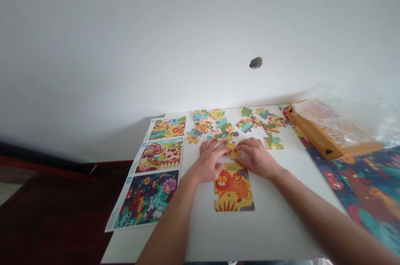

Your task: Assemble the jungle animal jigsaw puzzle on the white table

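Note:
A joined section of lion puzzle (233, 192) lies on the white table, with two lions on a yellow ground. Just above its top edge is a yellow puzzle piece (233, 149), gripped by my right hand (256, 156) with bent fingers and thumb along its right side. My left hand (210, 161) curls in from the other side, fingertips on the piece's upper left and thumb near the section's top left corner. Part of the piece and the seam below it are hidden by the fingers. Several loose puzzle pieces (224, 125) lie beyond both hands.
A reference sheet (159, 154) with three printed pictures lies along the left table edge. More loose pieces (271, 128) are at the back right. At right, an orange puzzle box (318, 131) under clear plastic wrap (359, 115) rests on a dark illustrated sheet (359, 181). A wall borders the back.

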Available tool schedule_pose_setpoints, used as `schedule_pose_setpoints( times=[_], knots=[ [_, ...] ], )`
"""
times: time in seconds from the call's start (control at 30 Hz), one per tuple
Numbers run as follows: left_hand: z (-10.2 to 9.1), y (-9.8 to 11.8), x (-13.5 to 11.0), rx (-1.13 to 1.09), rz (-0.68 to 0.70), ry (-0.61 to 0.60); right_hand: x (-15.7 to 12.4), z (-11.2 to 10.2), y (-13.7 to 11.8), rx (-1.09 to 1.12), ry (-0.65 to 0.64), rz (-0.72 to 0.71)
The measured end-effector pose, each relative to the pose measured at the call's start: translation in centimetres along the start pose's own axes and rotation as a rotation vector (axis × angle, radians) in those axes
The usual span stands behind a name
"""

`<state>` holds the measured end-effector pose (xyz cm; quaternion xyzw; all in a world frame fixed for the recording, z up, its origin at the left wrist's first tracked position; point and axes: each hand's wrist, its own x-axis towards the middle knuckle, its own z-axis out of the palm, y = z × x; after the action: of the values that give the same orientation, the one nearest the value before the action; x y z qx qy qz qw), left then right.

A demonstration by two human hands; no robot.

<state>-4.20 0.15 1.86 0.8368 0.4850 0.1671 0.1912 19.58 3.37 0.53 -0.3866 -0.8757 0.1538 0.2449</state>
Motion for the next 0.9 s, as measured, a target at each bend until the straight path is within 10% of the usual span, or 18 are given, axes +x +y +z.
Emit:
schedule_pose_setpoints(
  times=[0.9],
  knots=[
    [1.7,-0.4,1.8,-0.138,0.058,0.392,0.2,-0.4,-0.8,0.176,0.027,0.007]
  ],
)
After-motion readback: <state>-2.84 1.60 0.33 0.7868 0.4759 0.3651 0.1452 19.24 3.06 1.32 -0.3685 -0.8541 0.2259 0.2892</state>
